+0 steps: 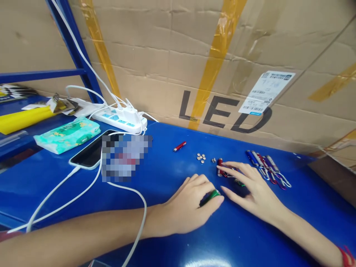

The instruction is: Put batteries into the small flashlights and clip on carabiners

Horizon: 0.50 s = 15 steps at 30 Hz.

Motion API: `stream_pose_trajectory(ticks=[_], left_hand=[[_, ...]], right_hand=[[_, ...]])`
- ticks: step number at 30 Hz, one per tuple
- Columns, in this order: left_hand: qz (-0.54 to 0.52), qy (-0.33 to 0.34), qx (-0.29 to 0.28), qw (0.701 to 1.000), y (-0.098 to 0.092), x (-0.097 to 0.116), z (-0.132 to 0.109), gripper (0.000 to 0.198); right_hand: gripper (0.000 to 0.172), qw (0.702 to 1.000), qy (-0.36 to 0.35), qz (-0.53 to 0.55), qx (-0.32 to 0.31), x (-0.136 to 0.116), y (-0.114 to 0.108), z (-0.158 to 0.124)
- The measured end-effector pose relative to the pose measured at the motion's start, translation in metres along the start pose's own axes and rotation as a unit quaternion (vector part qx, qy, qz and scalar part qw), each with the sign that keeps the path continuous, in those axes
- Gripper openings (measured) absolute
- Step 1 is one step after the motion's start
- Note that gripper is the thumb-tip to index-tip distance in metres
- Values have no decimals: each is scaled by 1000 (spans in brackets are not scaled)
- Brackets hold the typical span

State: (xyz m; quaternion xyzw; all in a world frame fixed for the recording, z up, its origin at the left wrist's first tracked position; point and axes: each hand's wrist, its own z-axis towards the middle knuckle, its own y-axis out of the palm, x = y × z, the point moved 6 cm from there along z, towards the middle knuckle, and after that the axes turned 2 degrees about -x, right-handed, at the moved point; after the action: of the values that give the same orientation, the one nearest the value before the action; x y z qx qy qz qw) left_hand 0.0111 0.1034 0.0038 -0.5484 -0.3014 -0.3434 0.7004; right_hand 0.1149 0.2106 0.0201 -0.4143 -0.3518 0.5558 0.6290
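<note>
My left hand (191, 202) is closed around a small green cylinder (213, 195); one end shows between thumb and fingers. Beside it, my right hand (251, 185) has its fingers spread, thumb apart. Its fingertips are over or against a short red tube (219, 171); whether they touch it I cannot tell. Partly hidden under that hand are a red clip and a green one. Several silver button cells (200, 158) lie in a small cluster, with a small metal piece (213, 160) to their right. Further left lies a slim red penlight (179, 147).
Several keychain flashlights with carabiners (268, 168) lie in a row at right. On the left are a phone (91, 150), a tissue pack (68, 134) and a white power strip (119, 120). A white cable (143, 207) crosses my left forearm. A large cardboard box (167, 66) stands behind.
</note>
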Motion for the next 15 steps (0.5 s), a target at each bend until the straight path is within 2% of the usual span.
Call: stream_pose_trajectory(ticks=[4, 8, 12, 15], left_hand=[[-5, 5, 1, 1000, -1, 1, 1, 29], [-25, 7, 14, 1000, -3, 1, 0, 31], [-16, 31, 40, 999, -6, 2, -1, 29], [10, 16, 74, 997, -11, -3, -1, 27]], right_hand=[[44, 996, -22, -76, -40, -1, 10, 18], [48, 995, -36, -74, -61, -3, 21, 32], [39, 997, -36, -46, -50, -6, 23, 30], [25, 999, -46, -15, -10, -12, 16, 21]])
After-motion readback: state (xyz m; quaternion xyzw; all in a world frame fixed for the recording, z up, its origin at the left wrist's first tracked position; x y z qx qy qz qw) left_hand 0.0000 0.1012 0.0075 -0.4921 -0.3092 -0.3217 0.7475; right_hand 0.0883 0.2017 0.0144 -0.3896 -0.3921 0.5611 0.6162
